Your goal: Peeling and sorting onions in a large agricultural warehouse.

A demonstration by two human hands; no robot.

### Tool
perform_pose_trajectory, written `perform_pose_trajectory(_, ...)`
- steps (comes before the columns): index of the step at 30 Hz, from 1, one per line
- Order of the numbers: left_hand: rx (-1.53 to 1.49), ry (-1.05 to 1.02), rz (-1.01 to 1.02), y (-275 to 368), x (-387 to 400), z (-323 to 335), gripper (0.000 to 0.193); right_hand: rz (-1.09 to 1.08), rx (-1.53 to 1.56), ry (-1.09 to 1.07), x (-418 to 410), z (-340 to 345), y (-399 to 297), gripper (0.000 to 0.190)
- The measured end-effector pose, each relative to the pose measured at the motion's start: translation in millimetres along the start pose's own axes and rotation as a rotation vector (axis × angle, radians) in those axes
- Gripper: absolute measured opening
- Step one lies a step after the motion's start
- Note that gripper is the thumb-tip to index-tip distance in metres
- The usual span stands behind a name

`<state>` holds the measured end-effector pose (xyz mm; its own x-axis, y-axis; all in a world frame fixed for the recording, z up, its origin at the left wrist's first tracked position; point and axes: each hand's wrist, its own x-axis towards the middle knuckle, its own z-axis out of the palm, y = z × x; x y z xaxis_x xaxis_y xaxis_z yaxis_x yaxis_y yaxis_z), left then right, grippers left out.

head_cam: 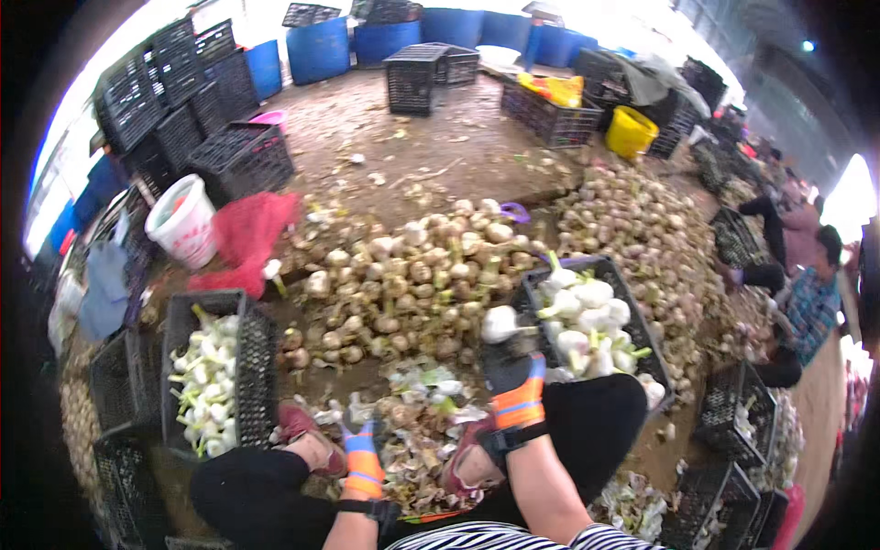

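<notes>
My right hand (514, 385), in a dark glove with orange and blue bands, holds a white garlic bulb (500, 324) at the left edge of a black plastic crate (645, 323) of peeled-looking white bulbs. My left hand (360, 440), in a matching glove, is low between my knees above loose garlic skins (412, 447); its fingers are blurred, and whether it holds anything cannot be told. Beyond both hands lies a heap of unclean garlic bulbs (405, 282). Another black crate (244, 371), with white, green-stemmed garlic, stands by my left knee.
A white bucket (182, 223) and red mesh bag (247, 237) lie at the left. A larger garlic heap (639, 234) spreads to the right, where people (811, 302) sit. Stacked black crates (130, 96), blue barrels (317, 51) and a yellow bucket (630, 132) stand farther back.
</notes>
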<state>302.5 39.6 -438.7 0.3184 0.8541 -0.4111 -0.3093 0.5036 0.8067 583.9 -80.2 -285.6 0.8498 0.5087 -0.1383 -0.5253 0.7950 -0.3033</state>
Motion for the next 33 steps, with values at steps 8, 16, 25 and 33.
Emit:
perform_pose_trajectory(8, 0.858, 0.475, 0.197, -59.9, 12.9, -1.7, 0.092, -0.168, -0.113, 0.176, 58.0, -54.4, 18.6, 0.030)
perform_pose_trajectory(16, -0.009, 0.367, 0.002, -16.4, -4.3, 29.8, 0.084, 0.147, 0.679, -0.131, 70.0, -23.9, 14.4, 0.035)
perform_pose_trajectory(25, 0.026, 0.380, 0.102, 13.0, 8.6, 43.3, 0.079, 0.447, -1.968, -0.477, 64.6, -97.4, 329.6, 0.049)
perform_pose_trajectory(33, -0.158, -0.027, 0.201, 79.3, 13.3, 48.3, 0.049, 0.840, -0.838, -0.202, 25.8, -28.1, 202.4, 0.020)
